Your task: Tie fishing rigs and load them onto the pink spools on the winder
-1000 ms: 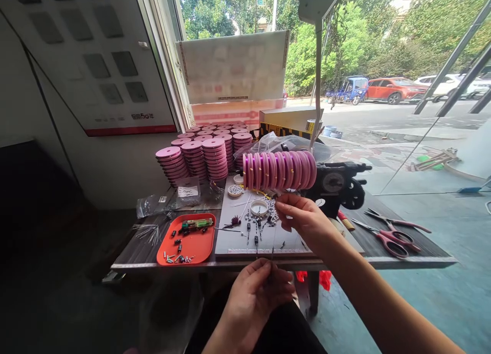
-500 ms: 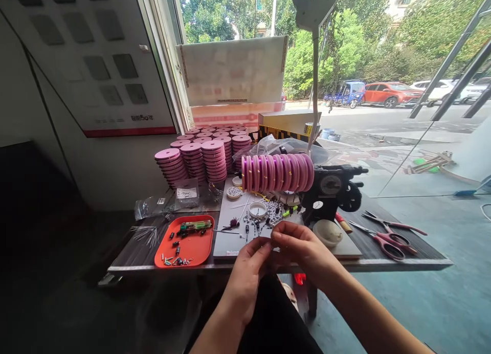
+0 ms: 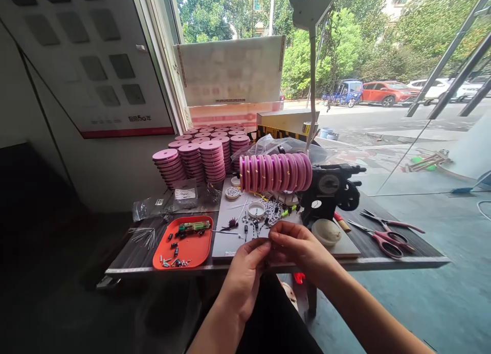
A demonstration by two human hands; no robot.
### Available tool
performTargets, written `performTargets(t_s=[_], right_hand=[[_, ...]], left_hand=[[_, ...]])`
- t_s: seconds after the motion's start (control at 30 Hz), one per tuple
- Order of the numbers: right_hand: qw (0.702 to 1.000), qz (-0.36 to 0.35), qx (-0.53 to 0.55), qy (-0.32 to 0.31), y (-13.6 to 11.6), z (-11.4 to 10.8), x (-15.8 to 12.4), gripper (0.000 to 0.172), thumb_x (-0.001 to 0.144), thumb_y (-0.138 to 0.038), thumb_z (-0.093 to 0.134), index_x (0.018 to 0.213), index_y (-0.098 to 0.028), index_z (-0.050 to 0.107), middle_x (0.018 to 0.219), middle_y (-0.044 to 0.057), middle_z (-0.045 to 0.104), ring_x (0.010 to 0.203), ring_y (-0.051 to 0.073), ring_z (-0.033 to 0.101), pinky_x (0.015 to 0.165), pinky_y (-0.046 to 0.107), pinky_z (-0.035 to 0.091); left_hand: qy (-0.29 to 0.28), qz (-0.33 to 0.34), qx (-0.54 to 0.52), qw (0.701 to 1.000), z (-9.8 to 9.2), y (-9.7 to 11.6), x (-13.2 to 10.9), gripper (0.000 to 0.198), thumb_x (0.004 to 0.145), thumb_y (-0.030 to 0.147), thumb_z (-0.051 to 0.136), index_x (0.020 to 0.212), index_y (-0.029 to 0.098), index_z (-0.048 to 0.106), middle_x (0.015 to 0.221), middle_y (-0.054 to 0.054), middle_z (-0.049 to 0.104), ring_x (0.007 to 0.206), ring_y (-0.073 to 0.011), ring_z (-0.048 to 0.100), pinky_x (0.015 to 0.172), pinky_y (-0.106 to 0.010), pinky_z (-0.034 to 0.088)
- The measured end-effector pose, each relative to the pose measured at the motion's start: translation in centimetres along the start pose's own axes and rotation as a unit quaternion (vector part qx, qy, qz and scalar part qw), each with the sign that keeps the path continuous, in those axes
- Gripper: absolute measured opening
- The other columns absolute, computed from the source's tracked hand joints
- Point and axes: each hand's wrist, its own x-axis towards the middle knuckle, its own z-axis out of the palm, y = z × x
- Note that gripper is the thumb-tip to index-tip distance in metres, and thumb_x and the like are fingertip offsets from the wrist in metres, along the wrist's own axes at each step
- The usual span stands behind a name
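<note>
Dark table [image 3: 134,254] facing a street. Left hand [image 3: 245,267] and right hand [image 3: 293,244] meet, fingers pinched narrow, contents hidden, at near edge of white board [image 3: 225,244]. Pink spools [image 3: 275,173] on black winder [image 3: 328,187] beyond.

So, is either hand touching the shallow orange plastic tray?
No, the left hand and right hand are close together, well to the right of the tray.

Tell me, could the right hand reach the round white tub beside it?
Probably yes: the tub stands beside the right hand, nothing visible between them, though the hand's fingers are pinched close to the left hand.
</note>
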Motion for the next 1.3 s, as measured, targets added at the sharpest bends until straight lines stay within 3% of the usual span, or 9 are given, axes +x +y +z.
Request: performTargets(t_s=[0.33, 0.43, 0.5, 0.57, 0.8, 1.3], right_hand=[[0.998, 0.038, -0.036, 0.044, -0.3, -0.1, -0.1, 0.031, 0.059, -0.037, 0.074, 0.07, -0.015, 0.055, 0.056, -0.004, 0.052, 0.045, 0.007, 0.048, 0.046, 0.02, 0.04], [0.989, -0.058, -0.093, 0.104, -1.3, -0.6, 0.2, 0.034, 0.06, -0.039, 0.072, 0.079, -0.014, 0.06, 0.053, -0.005, 0.047, 0.044, 0.006, 0.041, 0.042, 0.019, 0.034], [0.964, -0.146, -0.153, 0.16, -2.0, -0.8, 0.5, 0.033, 0.061, -0.04, 0.069, 0.078, -0.013, 0.061, 0.05, -0.005, 0.045, 0.042, 0.006, 0.037, 0.04, 0.02, 0.029], [0.945, -0.183, -0.199, 0.185, -2.6, -0.8, 0.8, 0.032, 0.062, -0.041, 0.067, 0.075, -0.013, 0.061, 0.046, -0.006, 0.043, 0.04, 0.006, 0.034, 0.039, 0.021, 0.025], [0.979, -0.04, -0.2, 0.02, -2.0, 0.3, 0.8, 0.031, 0.062, -0.042, 0.068, 0.063, -0.013, 0.056, 0.048, -0.005, 0.046, 0.043, 0.006, 0.037, 0.043, 0.021, 0.027], [0.985, -0.035, -0.168, -0.005, -1.0, -0.2, 0.3, 0.033, 0.064, -0.043, 0.069, 0.063, -0.014, 0.055, 0.053, -0.004, 0.048, 0.047, 0.006, 0.039, 0.045, 0.02, 0.031]], left_hand=[[0.02, -0.011, -0.048, 0.999, -0.7, -0.7, 0.2, 0.01, 0.061, 0.018, 0.071, 0.068, 0.014, 0.066, 0.063, -0.001, 0.067, 0.058, -0.0104, 0.058, 0.055, -0.021, 0.036], [0.022, -0.017, -0.038, 0.999, -0.7, -0.7, 0.3, 0.009, 0.065, 0.02, 0.069, 0.07, 0.014, 0.064, 0.06, -0.004, 0.067, 0.058, -0.0112, 0.058, 0.056, -0.021, 0.037], [0.024, -0.023, -0.026, 0.999, -0.7, -0.7, 0.2, 0.008, 0.068, 0.02, 0.065, 0.071, 0.014, 0.062, 0.061, -0.005, 0.068, 0.059, -0.0118, 0.059, 0.057, -0.022, 0.037], [0.028, -0.026, -0.018, 0.999, -0.7, -0.6, 0.2, 0.007, 0.071, 0.021, 0.062, 0.074, 0.014, 0.061, 0.062, -0.007, 0.069, 0.058, -0.012, 0.059, 0.058, -0.022, 0.037], [0.006, -0.01, -0.025, 1.0, -0.8, -0.6, 0.2, 0.009, 0.071, 0.021, 0.064, 0.076, 0.015, 0.06, 0.063, -0.005, 0.069, 0.057, -0.0117, 0.06, 0.057, -0.022, 0.036], [0.014, -0.033, -0.059, 0.998, -0.8, -0.6, 0.0, 0.01, 0.067, 0.017, 0.065, 0.075, 0.014, 0.061, 0.061, -0.005, 0.069, 0.055, -0.0122, 0.059, 0.056, -0.022, 0.036]])
